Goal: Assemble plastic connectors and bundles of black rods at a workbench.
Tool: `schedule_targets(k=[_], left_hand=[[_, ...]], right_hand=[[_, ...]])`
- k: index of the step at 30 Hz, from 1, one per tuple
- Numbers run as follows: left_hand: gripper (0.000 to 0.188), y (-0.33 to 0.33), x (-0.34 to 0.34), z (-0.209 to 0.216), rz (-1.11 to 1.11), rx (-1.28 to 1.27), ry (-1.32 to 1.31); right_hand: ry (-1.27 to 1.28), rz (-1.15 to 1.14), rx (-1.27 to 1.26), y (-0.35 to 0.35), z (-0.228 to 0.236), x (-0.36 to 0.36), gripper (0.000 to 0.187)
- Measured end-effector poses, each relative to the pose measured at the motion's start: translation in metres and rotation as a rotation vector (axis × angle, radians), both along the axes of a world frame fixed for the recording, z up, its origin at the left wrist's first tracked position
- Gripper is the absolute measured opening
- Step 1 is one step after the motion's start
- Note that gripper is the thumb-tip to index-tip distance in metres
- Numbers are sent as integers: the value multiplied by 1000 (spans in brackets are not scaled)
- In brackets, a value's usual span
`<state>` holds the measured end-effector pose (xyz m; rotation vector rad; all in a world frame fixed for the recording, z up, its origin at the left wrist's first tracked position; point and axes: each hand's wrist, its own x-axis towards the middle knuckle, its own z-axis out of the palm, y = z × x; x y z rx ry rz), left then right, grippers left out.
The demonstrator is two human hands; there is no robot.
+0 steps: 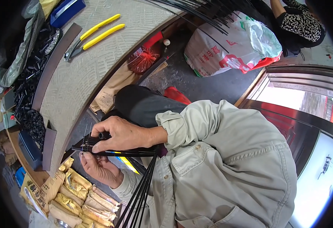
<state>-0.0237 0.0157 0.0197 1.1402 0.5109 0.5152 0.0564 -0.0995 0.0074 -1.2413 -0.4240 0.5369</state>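
A bundle of thin black rods (136,154), much like umbrella ribs, lies across my lap, its ends gathered in front of me. My right hand (126,133) is closed over these ends, thumb pressed along them. Beside its fingers a short black tube end (105,135) shows. Just below, my left hand (100,169) pinches at the rod tips with thumb and forefinger. Fine pale wires (86,133) stand up from the tips between both hands; the lower end of one meets the left fingertips. Part of the bundle is hidden under the right palm.
On the worktable (82,76) lie yellow-handled pliers (98,36), a blue box (65,11) and a heap of small black parts (31,87). Wrapped paper packets (75,193) stand below it. More black rods (200,15) jut over a large plastic bag (227,49). Another person (299,24) is at upper right.
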Motion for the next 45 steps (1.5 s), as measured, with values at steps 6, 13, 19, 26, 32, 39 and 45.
schedule_targets(k=[6, 13, 19, 26, 32, 39, 45], left_hand=[[23, 8, -13, -3, 50, 33, -12], [26, -20, -4, -5, 33, -133, -176], [26, -24, 2, -15, 56, -95, -291], [28, -36, 13, 8, -83, -534, -304], [19, -34, 7, -7, -71, -611, -386], [15, -31, 9, 1, -87, -615, -295], [24, -32, 12, 8, -65, -544, -264]], right_hand=[[-346, -91, -88, 7, 5, -5, 26], [252, 259, 57, -1, 15, 7, 16], [-219, -30, -110, -8, 8, 11, 21], [-693, 91, 123, 4, 72, 86, 29], [-242, 762, -337, 25, 99, 94, 33], [-242, 732, -244, 28, 82, 98, 40], [-313, 712, -199, 25, 79, 97, 37]])
